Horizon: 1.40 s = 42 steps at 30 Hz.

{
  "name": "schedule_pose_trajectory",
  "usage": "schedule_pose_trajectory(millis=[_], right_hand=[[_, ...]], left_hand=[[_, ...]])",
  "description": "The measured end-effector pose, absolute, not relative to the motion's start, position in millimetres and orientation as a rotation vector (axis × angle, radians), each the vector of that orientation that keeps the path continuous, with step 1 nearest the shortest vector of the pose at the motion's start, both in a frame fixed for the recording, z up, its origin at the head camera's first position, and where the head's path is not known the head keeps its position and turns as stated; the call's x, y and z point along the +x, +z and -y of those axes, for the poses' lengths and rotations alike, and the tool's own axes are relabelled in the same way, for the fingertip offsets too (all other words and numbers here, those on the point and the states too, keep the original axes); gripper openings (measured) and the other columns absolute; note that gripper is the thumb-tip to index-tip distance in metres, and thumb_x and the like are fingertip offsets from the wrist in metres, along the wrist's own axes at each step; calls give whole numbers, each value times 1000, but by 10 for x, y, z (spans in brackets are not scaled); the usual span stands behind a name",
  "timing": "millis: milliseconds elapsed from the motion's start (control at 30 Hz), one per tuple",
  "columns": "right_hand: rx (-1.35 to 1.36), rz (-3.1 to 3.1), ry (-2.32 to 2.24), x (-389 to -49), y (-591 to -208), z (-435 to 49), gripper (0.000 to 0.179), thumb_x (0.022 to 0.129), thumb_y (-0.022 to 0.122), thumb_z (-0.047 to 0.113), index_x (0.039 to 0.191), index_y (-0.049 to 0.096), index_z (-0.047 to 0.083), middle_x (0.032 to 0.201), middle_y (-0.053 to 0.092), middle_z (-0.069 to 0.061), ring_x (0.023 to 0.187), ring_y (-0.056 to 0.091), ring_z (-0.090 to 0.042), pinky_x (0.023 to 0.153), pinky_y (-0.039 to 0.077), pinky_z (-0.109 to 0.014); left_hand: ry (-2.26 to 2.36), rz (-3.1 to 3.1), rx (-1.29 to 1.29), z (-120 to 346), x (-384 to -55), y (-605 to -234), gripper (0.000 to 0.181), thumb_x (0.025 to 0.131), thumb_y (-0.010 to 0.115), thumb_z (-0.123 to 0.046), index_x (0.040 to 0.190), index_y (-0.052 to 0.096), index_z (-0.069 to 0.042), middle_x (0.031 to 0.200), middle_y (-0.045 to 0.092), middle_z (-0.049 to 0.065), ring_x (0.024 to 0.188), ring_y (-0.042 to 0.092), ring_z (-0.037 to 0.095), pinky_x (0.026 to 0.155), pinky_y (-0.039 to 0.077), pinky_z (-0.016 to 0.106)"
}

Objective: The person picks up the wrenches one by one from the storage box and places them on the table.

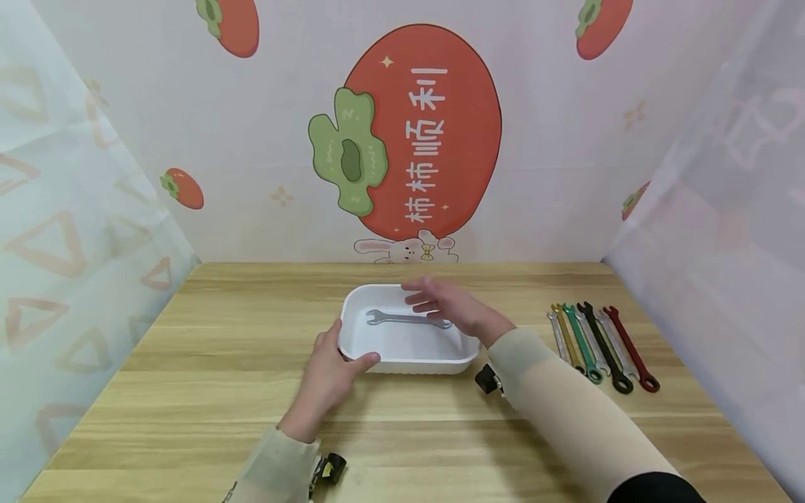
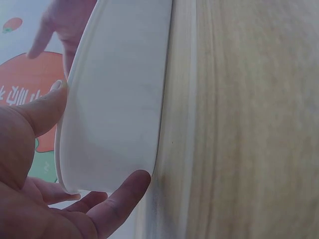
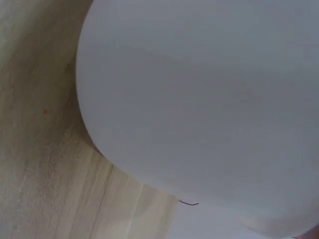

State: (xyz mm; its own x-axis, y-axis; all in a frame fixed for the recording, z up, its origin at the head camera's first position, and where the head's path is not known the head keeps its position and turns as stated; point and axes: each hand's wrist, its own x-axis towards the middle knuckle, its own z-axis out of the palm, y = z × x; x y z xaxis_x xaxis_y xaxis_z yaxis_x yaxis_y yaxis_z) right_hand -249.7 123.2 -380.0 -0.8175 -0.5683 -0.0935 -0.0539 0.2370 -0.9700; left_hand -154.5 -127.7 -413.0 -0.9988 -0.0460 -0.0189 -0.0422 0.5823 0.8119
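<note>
A white plastic tray (image 1: 409, 366) with rounded corners stands on the table, and one silver open-end wrench (image 1: 402, 318) lies flat inside it. My left hand (image 1: 328, 374) holds the tray by its near left corner. In the left wrist view its thumb (image 2: 47, 109) lies along the rim while a fingertip (image 2: 137, 181) presses the lower outer wall. My right hand (image 1: 462, 307) hovers over the tray's right part with its fingers stretched out to the left, overlapping the wrench's right end. The right wrist view is mostly filled by the tray's white outside (image 3: 199, 114).
Several wrenches lie side by side on the right of the wooden table (image 1: 220, 391), among them a green wrench (image 1: 583, 342), a black wrench (image 1: 605, 347) and a red wrench (image 1: 632, 349). A printed cloth backdrop (image 1: 541, 175) closes off the back and both sides.
</note>
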Motion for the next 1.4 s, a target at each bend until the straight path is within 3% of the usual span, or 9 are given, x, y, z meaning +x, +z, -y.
schedule_pose_trajectory(millis=[300,467,600,767,967,1100,1200,1400], right_hand=[[-463,-2179,-1498,-2543,-3897,-1196,80,95,36,73,149,49,16,143,53,-14,129,50,-37,108,34,-53],[-421,-2234,-1433,-2531,-3910,-1185,67,99,40,64,148,51,20,141,55,-14,127,53,-34,107,34,-53],[-416,-2265,-1372,-2491,-3894,-1191,59,102,42,55,149,50,19,146,50,-14,126,53,-35,106,35,-55],[-437,-2357,-1299,-2451,-3878,-1188,62,100,42,60,148,52,22,151,45,-5,121,57,-33,103,39,-54],[-520,-2366,-1301,-2455,-3913,-1191,66,102,41,58,146,52,11,146,49,-13,118,59,-33,101,42,-52],[-516,-2420,-1235,-2450,-3916,-1185,59,99,50,55,144,55,17,141,54,-8,118,59,-28,98,44,-52],[-529,-2480,-1163,-2462,-3938,-1156,51,97,62,44,143,56,23,136,59,-3,120,56,-24,97,44,-51],[-637,-2549,-952,-2517,-4071,-1091,59,89,76,24,144,55,22,134,60,1,120,57,-15,101,44,-43]], left_hand=[[-1417,2791,79,1279,-1531,-4148,98,81,85,-33,157,28,-5,137,46,21,113,51,35,99,40,53],[-1395,2796,67,1274,-1540,-4161,99,81,85,-34,156,28,-3,138,46,22,114,52,35,98,41,52],[-1394,2796,66,1263,-1549,-4181,100,81,85,-35,156,28,-3,138,45,22,114,52,35,98,41,51],[-1407,2788,79,1257,-1549,-4196,99,81,85,-35,156,28,-3,138,45,20,113,52,34,99,41,50],[-1414,2784,77,1253,-1540,-4186,100,81,85,-35,156,28,-2,139,45,21,114,52,34,99,41,51],[-1414,2781,73,1257,-1541,-4178,100,81,85,-35,156,28,-2,139,45,22,115,51,34,100,40,51],[-1413,2781,79,1264,-1542,-4175,100,81,85,-34,156,28,-2,140,44,22,116,51,35,100,40,51],[-1402,2782,81,1276,-1536,-4179,99,81,85,-34,155,29,-1,140,44,22,116,51,35,100,40,51]])
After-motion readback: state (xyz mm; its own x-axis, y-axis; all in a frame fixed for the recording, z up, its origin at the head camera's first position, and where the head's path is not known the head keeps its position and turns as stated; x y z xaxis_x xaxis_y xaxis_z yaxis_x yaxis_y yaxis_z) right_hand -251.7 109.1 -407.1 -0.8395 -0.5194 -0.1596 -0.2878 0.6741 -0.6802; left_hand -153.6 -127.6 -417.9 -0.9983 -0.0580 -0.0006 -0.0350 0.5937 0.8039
